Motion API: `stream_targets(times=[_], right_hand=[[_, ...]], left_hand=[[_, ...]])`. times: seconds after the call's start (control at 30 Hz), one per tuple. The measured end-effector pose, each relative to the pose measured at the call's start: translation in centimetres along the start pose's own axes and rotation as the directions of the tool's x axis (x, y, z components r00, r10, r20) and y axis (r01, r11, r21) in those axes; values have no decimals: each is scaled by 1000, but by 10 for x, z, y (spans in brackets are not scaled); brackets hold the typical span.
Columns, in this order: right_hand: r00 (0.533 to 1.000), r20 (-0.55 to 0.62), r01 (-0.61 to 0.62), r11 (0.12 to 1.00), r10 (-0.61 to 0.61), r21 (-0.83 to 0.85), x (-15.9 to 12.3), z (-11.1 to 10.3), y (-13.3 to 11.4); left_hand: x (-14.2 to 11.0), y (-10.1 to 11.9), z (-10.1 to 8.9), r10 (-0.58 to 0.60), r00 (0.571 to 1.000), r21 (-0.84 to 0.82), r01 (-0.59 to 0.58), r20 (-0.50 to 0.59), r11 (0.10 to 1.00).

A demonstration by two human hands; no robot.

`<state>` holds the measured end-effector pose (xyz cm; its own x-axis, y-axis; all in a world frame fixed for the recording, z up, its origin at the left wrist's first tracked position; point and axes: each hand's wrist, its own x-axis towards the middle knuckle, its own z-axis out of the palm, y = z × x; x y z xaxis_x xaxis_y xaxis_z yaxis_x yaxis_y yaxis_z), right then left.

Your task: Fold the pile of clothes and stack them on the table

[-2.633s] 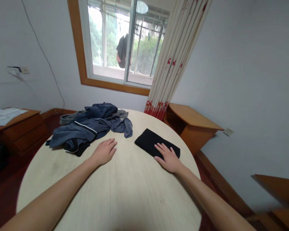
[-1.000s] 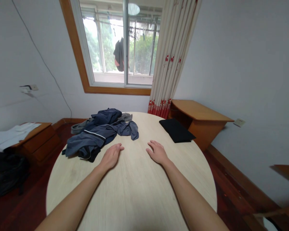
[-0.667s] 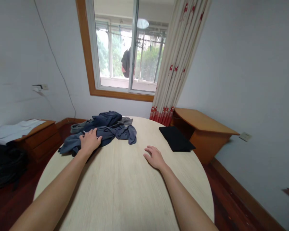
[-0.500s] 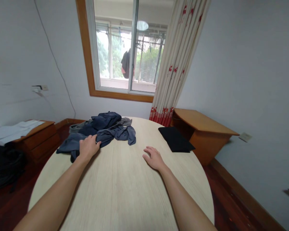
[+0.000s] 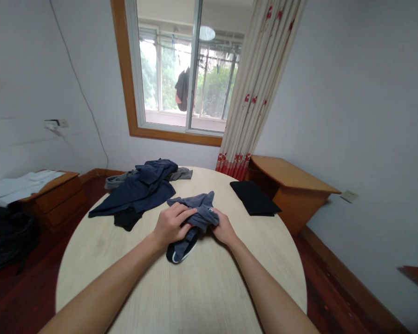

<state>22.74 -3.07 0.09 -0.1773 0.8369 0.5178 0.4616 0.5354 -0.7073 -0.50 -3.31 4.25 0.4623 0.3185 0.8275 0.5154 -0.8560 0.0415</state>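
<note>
A crumpled blue-grey garment (image 5: 198, 211) with a white-edged dark band lies bunched at the middle of the round table (image 5: 153, 297). My left hand (image 5: 172, 224) is closed on its left side, fingers over the cloth. On the right side my right hand (image 5: 225, 227) grips the same garment, its fingertips partly hidden by the fabric. Beyond my left hand rests a loose pile of dark blue and grey clothes (image 5: 142, 185), with a black piece (image 5: 127, 219) poking out at its near edge. A flat, folded black cloth (image 5: 254, 197) lies to the right.
A wooden desk (image 5: 292, 176) stands past the table's right edge. At the left are a low wooden cabinet (image 5: 55, 197) with white papers or cloth on top and a black bag (image 5: 9, 236) on the floor. A curtain (image 5: 254, 102) hangs beside the window.
The blue-grey garment has come out of the pile to the table's middle. My left hand has moved right with it, and my right hand has closed on it.
</note>
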Motion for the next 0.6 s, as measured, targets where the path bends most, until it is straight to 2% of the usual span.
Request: stream_targets(times=[0.07,0.1,0.2,0.3,0.37,0.4,0.47,0.53,0.6], right_hand=[[1000,-12,-13,1000,13,-15,0,-5,0],[999,-39,-31,999,30,-21,0,-7,1],[992,-111,-64,998,61,-22,0,-11,5],[989,-138,-56,998,51,-28,1,-15,7],[980,-192,-65,996,52,-63,2,-20,6],[969,-241,-86,992,61,-93,2,-25,6],[921,-378,-161,975,92,-154,2,-35,6],[847,-518,-245,953,121,-178,2,-45,6],[786,-603,-292,941,136,-168,1,-53,5]], left_hand=[[-1,-9,-3,-64,980,-70,79,187,994],[-3,-15,-5,-105,952,-102,139,287,985],[-11,-33,-9,-184,826,-188,327,532,926],[-18,-43,-7,-238,730,-191,452,640,871],[-18,-45,-7,-285,703,-144,484,651,863],[-17,-46,-9,-313,706,-113,487,635,866],[-12,-48,-15,-377,751,-52,478,543,877],[-6,-50,-24,-424,825,-2,458,373,889],[-2,-55,-36,-444,880,39,444,171,895]])
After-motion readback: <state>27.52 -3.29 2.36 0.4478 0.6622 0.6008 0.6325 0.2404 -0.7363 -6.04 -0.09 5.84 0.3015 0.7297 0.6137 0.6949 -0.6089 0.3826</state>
